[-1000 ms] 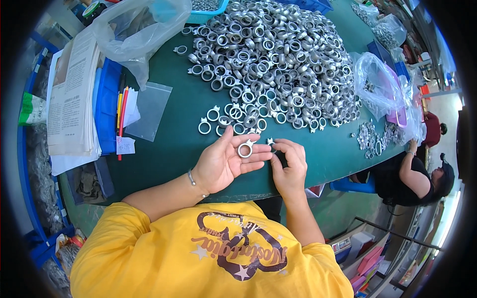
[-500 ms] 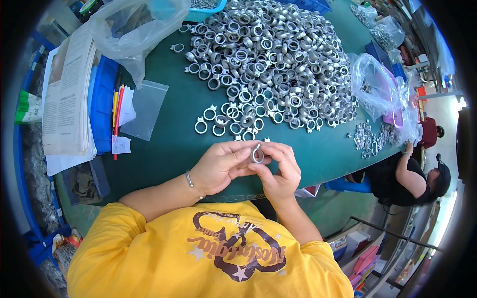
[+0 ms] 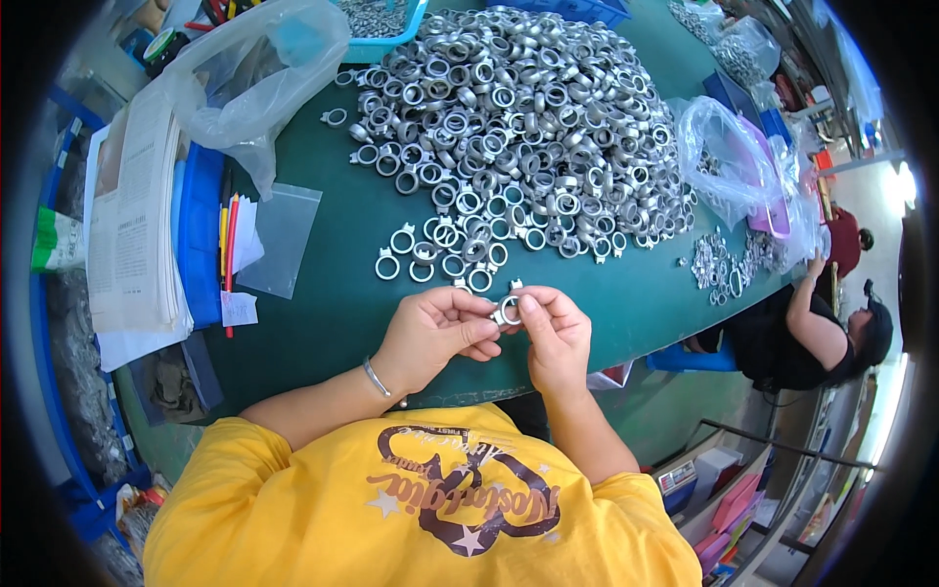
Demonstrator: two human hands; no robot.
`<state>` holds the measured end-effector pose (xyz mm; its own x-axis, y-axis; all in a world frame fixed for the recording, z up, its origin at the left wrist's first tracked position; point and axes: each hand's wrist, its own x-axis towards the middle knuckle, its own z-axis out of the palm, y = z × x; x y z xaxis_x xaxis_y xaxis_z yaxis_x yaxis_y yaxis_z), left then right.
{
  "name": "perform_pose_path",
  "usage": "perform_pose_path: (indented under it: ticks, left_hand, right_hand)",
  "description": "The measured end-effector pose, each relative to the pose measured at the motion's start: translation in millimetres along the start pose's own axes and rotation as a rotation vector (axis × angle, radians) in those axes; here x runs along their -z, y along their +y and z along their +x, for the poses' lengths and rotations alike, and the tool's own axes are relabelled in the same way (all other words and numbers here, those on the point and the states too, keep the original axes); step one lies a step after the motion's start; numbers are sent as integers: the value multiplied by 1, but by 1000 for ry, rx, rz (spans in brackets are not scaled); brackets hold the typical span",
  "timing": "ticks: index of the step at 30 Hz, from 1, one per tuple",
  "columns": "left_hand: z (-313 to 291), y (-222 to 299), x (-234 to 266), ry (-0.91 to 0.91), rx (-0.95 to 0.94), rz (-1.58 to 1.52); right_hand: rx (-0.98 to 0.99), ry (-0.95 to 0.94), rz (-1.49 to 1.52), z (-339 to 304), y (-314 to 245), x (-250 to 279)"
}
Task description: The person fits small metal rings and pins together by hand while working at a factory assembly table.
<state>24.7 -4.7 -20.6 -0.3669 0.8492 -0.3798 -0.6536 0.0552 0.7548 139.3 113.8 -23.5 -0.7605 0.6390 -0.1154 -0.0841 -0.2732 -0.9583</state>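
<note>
A small silvery metal ring with a tab is held up between my two hands at the near edge of the table. My right hand pinches its right side between thumb and fingers. From the other side, the closed fingertips of my left hand meet the ring by its tab, at the lower left. Just beyond my hands, several loose rings lie flat or lean on each other. They trail off from a large heap of similar rings. One more ring's tab peeks out above my right fingers.
On the left stand a blue tray with papers, pencils and a flat plastic bag. A clear bag lies behind them. At right are small metal parts, a bag-lined pink bin and a seated person.
The ring has turned, its tab going from the top to the lower left. My left fingers have drawn in to a pinch, and my hands sit slightly farther apart. The view has shifted slightly.
</note>
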Motion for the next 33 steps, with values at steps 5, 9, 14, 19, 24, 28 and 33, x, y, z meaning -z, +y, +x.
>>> perform_pose_path:
  ticks: [5,9,14,19,24,28,33]
  left_hand:
    - [1,-9,0,-30,-249,127]
    - [0,-8,6,-104,-478,572]
    - [10,-4,7,3,-25,-246]
    - [8,0,10,18,-21,-328]
    - [6,-5,4,33,-36,-55]
    - [3,-7,1,26,-50,202]
    - [0,-9,0,11,-240,463]
  right_hand:
    - [-48,-45,-107,-4,0,4]
    - [-331,-154,-38,-10,-11,1]
    - [266,157,-694,7,2,31]
    - [557,-52,-1150,11,1,32]
    - [331,-46,-665,0,3,27]
    - [496,-119,-566,-3,4,22]
    - [607,-157,-636,-6,3,14]
